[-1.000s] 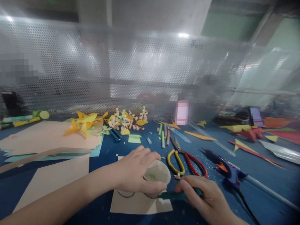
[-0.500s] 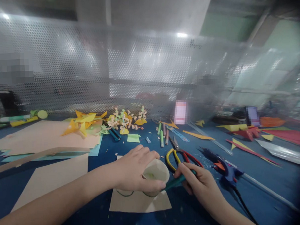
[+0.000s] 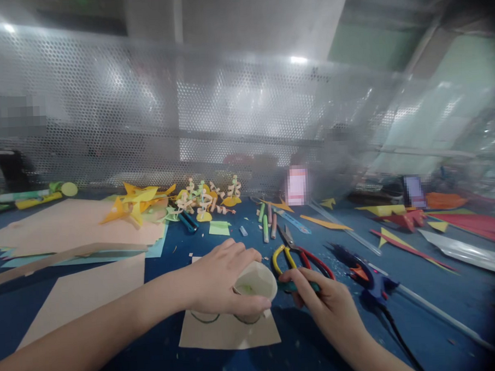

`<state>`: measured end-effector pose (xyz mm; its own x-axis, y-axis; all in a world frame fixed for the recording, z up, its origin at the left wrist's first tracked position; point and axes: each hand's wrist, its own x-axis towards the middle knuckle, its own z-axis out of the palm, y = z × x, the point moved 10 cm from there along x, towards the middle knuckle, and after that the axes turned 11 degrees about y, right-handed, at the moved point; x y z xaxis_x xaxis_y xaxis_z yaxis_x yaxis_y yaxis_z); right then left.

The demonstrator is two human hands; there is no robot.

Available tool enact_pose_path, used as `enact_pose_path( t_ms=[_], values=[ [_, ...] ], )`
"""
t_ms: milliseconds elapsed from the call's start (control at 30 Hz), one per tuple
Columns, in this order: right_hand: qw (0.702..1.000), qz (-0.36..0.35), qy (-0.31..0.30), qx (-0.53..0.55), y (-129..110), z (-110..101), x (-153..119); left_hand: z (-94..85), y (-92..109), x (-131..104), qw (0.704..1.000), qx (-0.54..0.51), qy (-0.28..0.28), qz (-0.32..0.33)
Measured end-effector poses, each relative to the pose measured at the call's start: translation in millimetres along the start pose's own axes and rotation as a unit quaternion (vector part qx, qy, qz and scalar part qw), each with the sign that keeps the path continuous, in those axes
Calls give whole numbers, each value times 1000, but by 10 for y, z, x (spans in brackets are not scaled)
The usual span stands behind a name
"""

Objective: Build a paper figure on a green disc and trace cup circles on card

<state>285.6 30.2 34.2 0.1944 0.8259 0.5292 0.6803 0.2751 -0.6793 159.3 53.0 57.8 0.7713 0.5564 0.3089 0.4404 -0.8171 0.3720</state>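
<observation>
My left hand is wrapped round a white paper cup, with its mouth facing up and a little green inside. The cup stands on a small beige sheet of paper. Left of it, part of a dark green drawn curve shows; another line runs along the cup's base. Between the fingers of my right hand is a dark green marker, held just right of the cup and apart from it. Its tip is hard to make out. Scissors with yellow and red handles lie just beyond.
A blue hot glue gun with its cable lies on the right. Crayons, a utility knife and curled paper pieces lie farther back. Stacked paper sheets are at the left. Coloured scraps lie far right.
My right hand has drawn the marker back to the right, away from the cup's base. My left hand still holds the cup in the same place.
</observation>
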Motion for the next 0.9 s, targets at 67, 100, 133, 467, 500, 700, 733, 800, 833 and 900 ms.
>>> enact_pose_path(
  t_ms=[67, 100, 133, 467, 500, 700, 733, 800, 833, 900],
  values=[
    [999, -37, -14, -19, -81, 27, -7, 9, -1, -2, 1000, 1, -5, -1],
    [998, -55, -18, -26, -118, 37, -13, 12, 0, -2, 1000, 1, -7, -2],
    [997, -71, -19, -31, -152, 41, -21, 13, 2, -2, 1000, 1, -8, -2],
    [960, -280, -4, -6, -655, -50, -176, -2, 43, 10, 1000, 22, -5, 15],
    [953, -302, 0, -7, -707, -66, -204, 0, 42, 14, 1000, 23, -4, 17],
    [922, -388, 4, -18, -886, -99, -387, 15, 14, 19, 1000, 20, -12, 2],
    [918, -397, 2, -20, -902, -99, -415, 15, 13, 16, 1000, 19, -13, 0],
    [912, -410, -2, -21, -924, -103, -458, 13, 14, 12, 1000, 18, -12, -1],
    [910, -413, -4, -19, -930, -107, -470, 10, 16, 11, 1000, 18, -10, -1],
    [909, -416, -8, -17, -936, -109, -482, 8, 18, 11, 1000, 20, -7, -1]
  ],
)
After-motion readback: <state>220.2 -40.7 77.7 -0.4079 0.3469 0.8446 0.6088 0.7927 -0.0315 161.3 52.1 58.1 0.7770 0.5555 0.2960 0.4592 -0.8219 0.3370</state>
